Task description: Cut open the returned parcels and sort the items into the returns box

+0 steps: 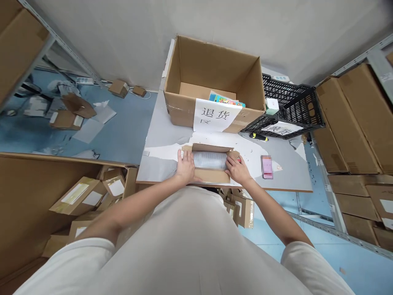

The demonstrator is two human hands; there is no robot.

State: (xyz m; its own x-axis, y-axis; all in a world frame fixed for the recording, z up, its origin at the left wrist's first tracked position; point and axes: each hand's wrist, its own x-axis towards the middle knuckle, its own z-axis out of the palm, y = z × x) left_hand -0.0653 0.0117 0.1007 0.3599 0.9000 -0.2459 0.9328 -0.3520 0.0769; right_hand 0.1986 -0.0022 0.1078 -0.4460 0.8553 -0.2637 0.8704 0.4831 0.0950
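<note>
A small cardboard box lies on the table's front part with its top flaps apart. Inside it is a long roll-shaped item in clear bubble wrap. My left hand rests against the box's left end, its fingers stretched out and its thumb toward the front edge. At the right end, my right hand has its fingers bent over the end flap and the box edge, by the tip of the wrapped item. What lies under the right fingers is hidden.
Behind stands a large open carton with colourful packs inside. Right of it are a black plastic crate, a yellow-black cutter and a phone. A bin of parcels is at left; shelves of cartons stand right.
</note>
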